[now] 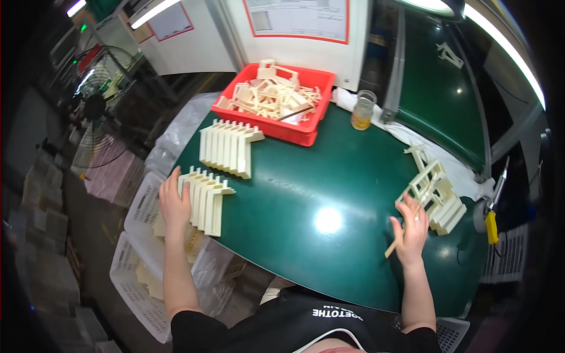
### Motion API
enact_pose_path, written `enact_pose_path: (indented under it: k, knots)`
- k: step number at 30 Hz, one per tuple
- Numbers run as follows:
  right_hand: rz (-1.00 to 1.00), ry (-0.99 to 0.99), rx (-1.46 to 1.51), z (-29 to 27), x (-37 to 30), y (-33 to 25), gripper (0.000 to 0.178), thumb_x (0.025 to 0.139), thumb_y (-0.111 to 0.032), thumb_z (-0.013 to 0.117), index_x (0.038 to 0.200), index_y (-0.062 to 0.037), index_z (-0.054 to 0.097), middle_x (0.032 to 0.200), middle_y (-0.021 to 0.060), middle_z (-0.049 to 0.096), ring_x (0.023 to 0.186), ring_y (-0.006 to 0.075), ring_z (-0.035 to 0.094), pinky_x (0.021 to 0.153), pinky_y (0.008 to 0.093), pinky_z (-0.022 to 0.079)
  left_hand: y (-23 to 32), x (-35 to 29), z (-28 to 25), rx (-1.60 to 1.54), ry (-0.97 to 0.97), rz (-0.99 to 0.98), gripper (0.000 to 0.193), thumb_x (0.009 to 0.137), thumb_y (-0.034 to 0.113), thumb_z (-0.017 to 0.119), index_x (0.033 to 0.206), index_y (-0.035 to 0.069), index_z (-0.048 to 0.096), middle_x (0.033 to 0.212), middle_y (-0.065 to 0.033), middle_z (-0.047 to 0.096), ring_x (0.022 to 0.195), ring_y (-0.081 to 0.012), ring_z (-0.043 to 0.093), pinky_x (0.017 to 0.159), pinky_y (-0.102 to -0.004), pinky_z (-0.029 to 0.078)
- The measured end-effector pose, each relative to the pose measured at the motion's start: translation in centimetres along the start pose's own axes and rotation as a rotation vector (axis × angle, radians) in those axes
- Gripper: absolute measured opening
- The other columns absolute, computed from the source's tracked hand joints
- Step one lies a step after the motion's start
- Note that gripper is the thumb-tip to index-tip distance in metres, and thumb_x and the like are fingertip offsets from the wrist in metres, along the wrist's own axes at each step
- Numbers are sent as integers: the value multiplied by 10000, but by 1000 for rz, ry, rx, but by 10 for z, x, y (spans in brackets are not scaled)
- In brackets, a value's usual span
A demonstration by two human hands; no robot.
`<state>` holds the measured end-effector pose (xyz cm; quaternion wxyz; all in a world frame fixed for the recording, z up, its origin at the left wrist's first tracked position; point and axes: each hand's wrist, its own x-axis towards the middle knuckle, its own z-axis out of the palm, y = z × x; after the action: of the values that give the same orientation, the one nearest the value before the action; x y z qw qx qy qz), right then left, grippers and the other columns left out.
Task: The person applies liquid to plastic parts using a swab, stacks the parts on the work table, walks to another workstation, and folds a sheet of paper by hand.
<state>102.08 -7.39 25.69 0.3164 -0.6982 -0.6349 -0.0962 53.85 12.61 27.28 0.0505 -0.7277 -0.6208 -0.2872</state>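
- While our left hand [173, 203] lies flat and open against the near stack of cream L-shaped parts [206, 200] at the green table's [306, 194] left edge, we judge we're squaring that row.
- Our right hand [412, 226] grips a moulded frame [425, 183], long axis tilted up-right; separating it comes next.

Left hand [174, 203] flat, fingers extended forward; right hand [412, 226] half-curled, fingers gripping; both forearms outstretched.
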Motion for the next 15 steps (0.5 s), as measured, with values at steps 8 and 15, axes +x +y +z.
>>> enact_pose_path:
  k: [8,15]
  knots:
    - [0,-8,-61,-7,12,43,299,761,20,704,1046,-59,662,976,128,617,909,305,608,820,389,478,206,-37,52,-717,-493,672,568,819,212,730,1336,70,542,1253,-152,598,1175,-336,550,1046,-430,416]
    - [533,-52,1420,-19,6,-31,328,990,-228,601,1220,5,600,1091,72,642,978,117,593,883,254,456,299,-74,87,-875,-332,654,913,689,190,795,1473,81,339,1384,-158,518,1312,-372,472,1111,-540,332]
